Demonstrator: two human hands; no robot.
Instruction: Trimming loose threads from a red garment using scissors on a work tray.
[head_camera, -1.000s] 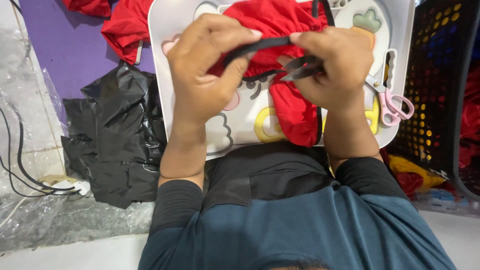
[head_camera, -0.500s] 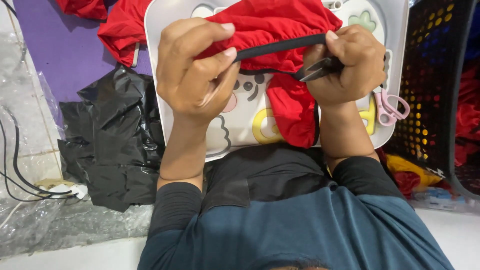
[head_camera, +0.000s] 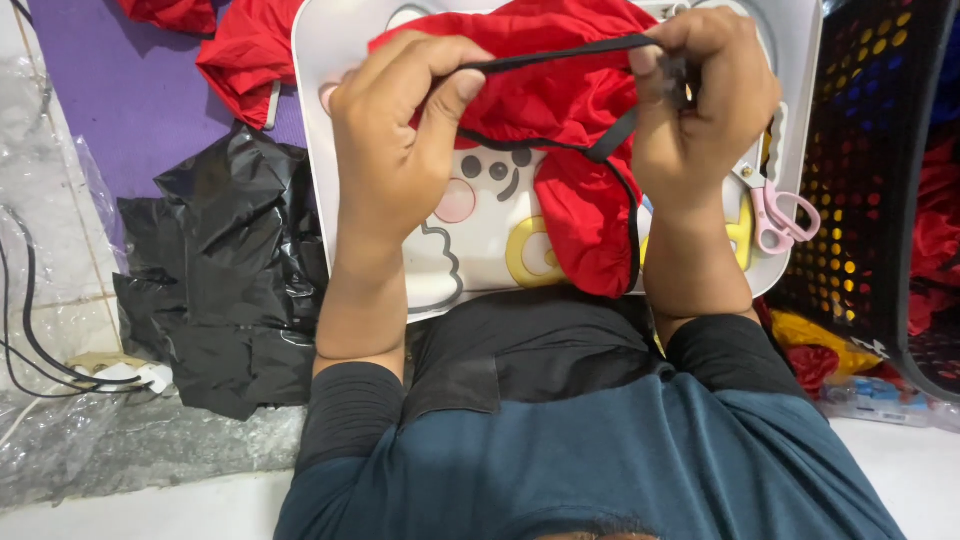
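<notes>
— Black elastic strap (head_camera: 560, 58) is stretching between both hands; the left hand (head_camera: 400, 150) is pinching one end, the right hand (head_camera: 700, 110) is clenching the other over the red cloth (head_camera: 560, 130).
— Anything hiding?
— Right fingers are covering whatever else they grip. Pink scissors (head_camera: 775, 215) are lying on the white tray (head_camera: 470, 260), black plastic bag (head_camera: 220, 270) beside.

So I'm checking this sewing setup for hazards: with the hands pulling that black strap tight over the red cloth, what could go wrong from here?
1. The black strap is stretched taut between the left hand and right hand; a slip could snap it against the fingers.
2. The pink scissors lie at the white tray edge beside the right forearm and might get knocked off.
3. The red cloth droops over the tray's near edge and could slide off.
</notes>
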